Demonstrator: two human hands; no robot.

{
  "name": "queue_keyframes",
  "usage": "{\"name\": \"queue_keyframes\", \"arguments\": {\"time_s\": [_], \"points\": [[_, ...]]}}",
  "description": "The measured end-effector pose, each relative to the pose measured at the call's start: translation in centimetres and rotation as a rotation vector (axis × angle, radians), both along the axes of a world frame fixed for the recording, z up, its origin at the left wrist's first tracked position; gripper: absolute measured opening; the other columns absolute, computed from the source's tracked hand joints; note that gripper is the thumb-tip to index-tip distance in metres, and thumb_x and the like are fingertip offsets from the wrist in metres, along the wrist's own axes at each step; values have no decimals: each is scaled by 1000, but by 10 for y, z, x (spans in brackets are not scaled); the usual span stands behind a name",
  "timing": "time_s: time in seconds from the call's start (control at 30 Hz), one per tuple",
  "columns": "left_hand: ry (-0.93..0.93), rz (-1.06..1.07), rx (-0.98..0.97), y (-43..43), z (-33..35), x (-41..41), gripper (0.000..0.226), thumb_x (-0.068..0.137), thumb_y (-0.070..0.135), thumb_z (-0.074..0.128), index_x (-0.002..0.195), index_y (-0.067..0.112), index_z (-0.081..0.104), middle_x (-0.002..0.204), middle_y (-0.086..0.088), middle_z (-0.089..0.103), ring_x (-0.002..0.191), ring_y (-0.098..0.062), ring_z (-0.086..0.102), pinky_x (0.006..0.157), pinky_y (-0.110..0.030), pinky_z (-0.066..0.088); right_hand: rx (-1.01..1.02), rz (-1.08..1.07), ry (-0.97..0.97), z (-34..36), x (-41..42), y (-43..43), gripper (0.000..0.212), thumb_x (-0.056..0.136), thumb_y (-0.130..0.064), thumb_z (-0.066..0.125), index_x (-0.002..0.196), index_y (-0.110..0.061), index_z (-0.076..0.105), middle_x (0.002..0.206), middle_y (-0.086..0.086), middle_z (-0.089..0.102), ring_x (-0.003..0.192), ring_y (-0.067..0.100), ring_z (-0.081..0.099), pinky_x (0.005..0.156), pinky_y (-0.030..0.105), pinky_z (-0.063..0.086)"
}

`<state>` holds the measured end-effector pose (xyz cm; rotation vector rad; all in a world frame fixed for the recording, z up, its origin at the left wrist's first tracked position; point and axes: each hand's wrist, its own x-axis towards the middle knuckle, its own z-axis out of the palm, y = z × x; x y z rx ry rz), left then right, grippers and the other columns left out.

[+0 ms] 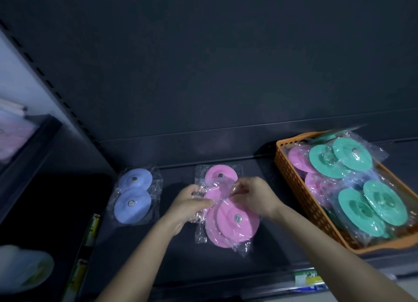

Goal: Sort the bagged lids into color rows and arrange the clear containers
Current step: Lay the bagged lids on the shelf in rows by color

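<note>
Mid-frame, the left hand point(192, 203) and right hand point(254, 196) both pinch the clear bag of pink lids point(228, 220) lying on the dark shelf point(282, 240)

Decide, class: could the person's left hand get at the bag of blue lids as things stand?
Probably yes. The blue lids lie uncovered on the shelf just left of the left hand, nothing between them, though that hand is gripping the pink lids.
</note>
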<state>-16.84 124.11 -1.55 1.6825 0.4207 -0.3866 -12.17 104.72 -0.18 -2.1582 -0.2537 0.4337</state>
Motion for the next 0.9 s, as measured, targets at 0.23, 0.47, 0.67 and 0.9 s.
{"name": "queue_keyframes", "arguments": {"time_s": [0.23, 0.47, 0.67, 0.9], "points": [[18, 10, 51, 3, -9, -3, 54, 75, 21, 78, 119, 21, 47, 109, -3, 63, 93, -13, 62, 76, -29, 51, 54, -259, -59, -11, -10, -18, 10, 79, -2, 64, 74, -10, 66, 69, -2, 67, 63, 9, 58, 59, 20, 47], [-53, 253, -88, -8, -18, -11, 11, 85, -5, 58, 86, 4, 64, 85, -12, 67, 75, -20, 60, 75, -37, 52, 556, -612, 367, -26, -40, -25, 13, 86, 8, 58, 79, -2, 61, 62, 11, 61, 49, 19, 56, 47, 27, 48], [-29, 304, -101, -12, -25, -13, 10, 90, 1, 55, 94, 5, 62, 89, -12, 65, 77, -19, 58, 77, -36, 51, 464, -589, 387, -43, -60, -15, 7, 85, 5, 60, 88, -1, 64, 77, 15, 70, 64, 26, 64, 67, 43, 55], [-62, 121, -6, -10, -18, -18, 37, 66, 17, 81, 91, 11, 55, 93, -10, 66, 83, -21, 62, 76, -41, 52, 322, -605, 190, -48, -65, 3, 8, 85, -4, 65, 78, -8, 65, 71, 6, 68, 62, 15, 60, 59, 29, 50]]}}
